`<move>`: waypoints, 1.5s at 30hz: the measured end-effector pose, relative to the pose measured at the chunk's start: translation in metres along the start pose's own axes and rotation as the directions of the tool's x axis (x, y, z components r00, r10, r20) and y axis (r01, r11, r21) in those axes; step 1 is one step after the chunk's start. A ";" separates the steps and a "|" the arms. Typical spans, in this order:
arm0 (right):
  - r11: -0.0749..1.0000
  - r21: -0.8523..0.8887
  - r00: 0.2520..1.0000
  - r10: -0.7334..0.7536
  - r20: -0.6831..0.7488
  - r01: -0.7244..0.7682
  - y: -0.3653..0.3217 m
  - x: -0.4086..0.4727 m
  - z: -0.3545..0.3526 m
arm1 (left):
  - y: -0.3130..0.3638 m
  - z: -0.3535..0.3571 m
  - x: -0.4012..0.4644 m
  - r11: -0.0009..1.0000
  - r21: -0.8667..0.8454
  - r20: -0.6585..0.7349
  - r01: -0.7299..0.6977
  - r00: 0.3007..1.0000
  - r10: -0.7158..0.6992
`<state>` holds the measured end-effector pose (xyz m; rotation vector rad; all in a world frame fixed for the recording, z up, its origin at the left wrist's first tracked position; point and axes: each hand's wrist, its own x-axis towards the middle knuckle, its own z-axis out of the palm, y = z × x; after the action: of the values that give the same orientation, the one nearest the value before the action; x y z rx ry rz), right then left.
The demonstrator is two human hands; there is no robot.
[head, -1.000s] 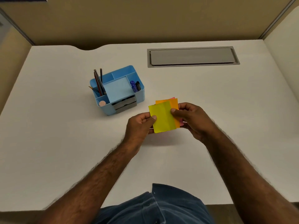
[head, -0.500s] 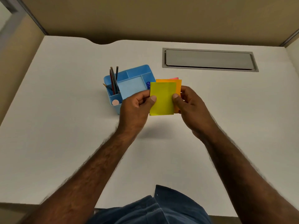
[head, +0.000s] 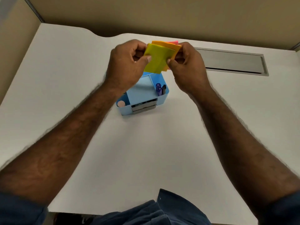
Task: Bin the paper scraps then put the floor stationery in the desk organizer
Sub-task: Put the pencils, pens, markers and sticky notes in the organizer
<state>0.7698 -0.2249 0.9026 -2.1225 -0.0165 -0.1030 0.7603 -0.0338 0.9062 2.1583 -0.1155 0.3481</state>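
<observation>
While both arms reach forward over the white bench (head: 68,98), the left hand (head: 128,62) and right hand (head: 186,65) pinch opposite side edges of a small stack of sticky notes (head: 158,58), yellow in front, orange and pink behind. It hangs above the blue desk organizer (head: 142,95), apparently with its long axis upright and its yellow face toward the camera.

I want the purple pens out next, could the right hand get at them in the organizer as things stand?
Probably not yet: the right hand is pinching the sticky notes together with the left hand. The purple pens stand uncovered in the organizer.
</observation>
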 end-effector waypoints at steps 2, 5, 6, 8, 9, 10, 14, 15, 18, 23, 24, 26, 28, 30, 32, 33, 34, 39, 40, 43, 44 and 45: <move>1.000 -0.014 1.000 -0.015 0.001 0.015 0.000 0.010 0.008 | -0.007 -0.004 0.013 0.998 0.070 0.011 -0.009 1.000 0.008; 0.997 -0.070 0.999 -0.036 -0.005 0.035 0.001 0.022 0.021 | -0.019 -0.004 0.025 0.990 0.141 0.028 -0.016 1.000 0.012; 0.995 -0.088 0.999 -0.042 -0.007 0.042 0.002 0.026 0.025 | -0.024 -0.003 0.028 0.988 0.155 0.036 -0.016 0.999 0.011; 0.991 -0.123 0.998 -0.058 -0.006 0.057 0.004 0.032 0.032 | -0.033 -0.001 0.032 0.984 0.178 0.051 -0.011 0.999 0.002; 0.988 -0.140 0.998 -0.066 -0.006 0.065 0.005 0.035 0.035 | -0.037 0.000 0.033 0.982 0.191 0.058 -0.006 0.998 -0.005; 0.985 -0.154 0.997 -0.073 -0.004 0.072 0.006 0.037 0.039 | -0.041 0.001 0.034 0.980 0.201 0.062 0.001 0.998 -0.013; 0.980 -0.179 0.996 -0.081 0.023 0.084 0.010 0.042 0.051 | -0.052 0.006 0.033 0.973 0.229 0.061 0.042 0.997 -0.057; 0.980 -0.180 0.996 -0.080 0.030 0.084 0.011 0.044 0.054 | -0.054 0.006 0.032 0.970 0.236 0.060 0.054 0.996 -0.069; 0.979 -0.190 0.996 -0.070 0.046 0.078 0.015 0.046 0.060 | -0.058 0.006 0.031 0.963 0.258 0.076 0.080 0.992 -0.103; 0.976 -0.215 0.998 -0.020 0.055 0.031 0.017 0.043 0.064 | -0.057 0.001 0.026 0.967 0.239 0.101 0.084 0.989 -0.110; 0.975 -0.222 0.999 -0.009 0.054 0.021 0.018 0.042 0.063 | -0.056 -0.001 0.024 0.971 0.223 0.096 0.086 0.989 -0.109; 0.975 -0.221 0.999 0.003 0.048 0.008 0.018 0.039 0.061 | -0.053 -0.006 0.019 0.976 0.197 0.074 0.096 0.991 -0.112; 0.978 -0.209 0.999 0.016 0.042 -0.007 0.019 0.035 0.058 | -0.050 -0.012 0.010 0.980 0.168 0.029 0.110 0.993 -0.117; 0.981 -0.194 0.999 0.028 0.031 -0.021 0.021 0.030 0.056 | -0.049 -0.019 -0.004 0.982 0.140 -0.031 0.129 0.991 -0.126; 0.979 -0.205 1.000 0.014 -0.007 -0.016 0.022 0.025 0.053 | -0.050 -0.027 -0.022 0.983 0.116 -0.087 0.141 0.987 -0.132; 0.977 -0.215 1.000 0.002 -0.028 -0.008 0.022 0.023 0.052 | -0.051 -0.030 -0.031 0.984 0.108 -0.113 0.143 0.985 -0.130; 0.975 -0.221 0.999 -0.011 -0.042 0.001 0.021 0.021 0.052 | -0.052 -0.033 -0.040 0.984 0.103 -0.141 0.142 0.982 -0.127; 0.961 -0.272 0.998 -0.056 -0.041 0.042 0.017 0.021 0.046 | -0.057 -0.040 -0.071 0.989 0.075 -0.291 0.130 0.951 -0.103; 0.957 -0.285 0.998 -0.056 -0.035 0.044 0.016 0.022 0.046 | -0.057 -0.041 -0.074 0.991 0.065 -0.296 0.120 0.950 -0.096; 0.954 -0.298 1.000 -0.024 -0.006 0.021 0.015 0.026 0.048 | -0.060 -0.041 -0.076 0.991 0.051 -0.277 0.121 0.955 -0.103; 0.955 -0.296 1.000 -0.012 -0.003 0.011 0.015 0.026 0.049 | -0.061 -0.042 -0.077 0.990 0.046 -0.273 0.134 0.955 -0.116; 0.957 -0.290 1.000 -0.002 -0.008 0.000 0.015 0.027 0.049 | -0.063 -0.042 -0.078 0.988 0.041 -0.274 0.149 0.953 -0.132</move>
<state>0.8008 -0.1915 0.8663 -2.4163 0.0025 -0.1205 0.6899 0.0330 0.8568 2.1420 0.2053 0.5654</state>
